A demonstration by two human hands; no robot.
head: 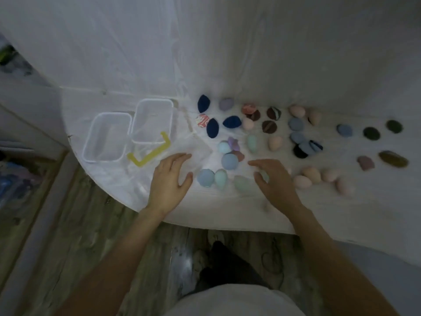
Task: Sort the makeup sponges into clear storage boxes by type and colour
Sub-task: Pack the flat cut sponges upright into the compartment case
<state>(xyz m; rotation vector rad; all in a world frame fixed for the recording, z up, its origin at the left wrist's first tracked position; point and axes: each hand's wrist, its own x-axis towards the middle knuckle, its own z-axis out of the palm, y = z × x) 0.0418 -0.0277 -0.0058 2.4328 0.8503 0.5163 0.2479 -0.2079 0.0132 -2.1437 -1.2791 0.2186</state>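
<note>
With both hands, left hand (170, 179) and right hand (274, 179), spread wide and holding nothing, a sweep could roll the mint egg sponges (220, 178) off the desk (227, 215) edge.

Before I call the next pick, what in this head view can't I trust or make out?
- Pale green sponge: partly hidden under the right hand.
- Clear lid: edges nearly vanish against the white table; the left hand covers part.
- Dark sponges far right: blurred, colour unclear.
- Clear boxes: look empty, but dim light leaves it uncertain.
</note>
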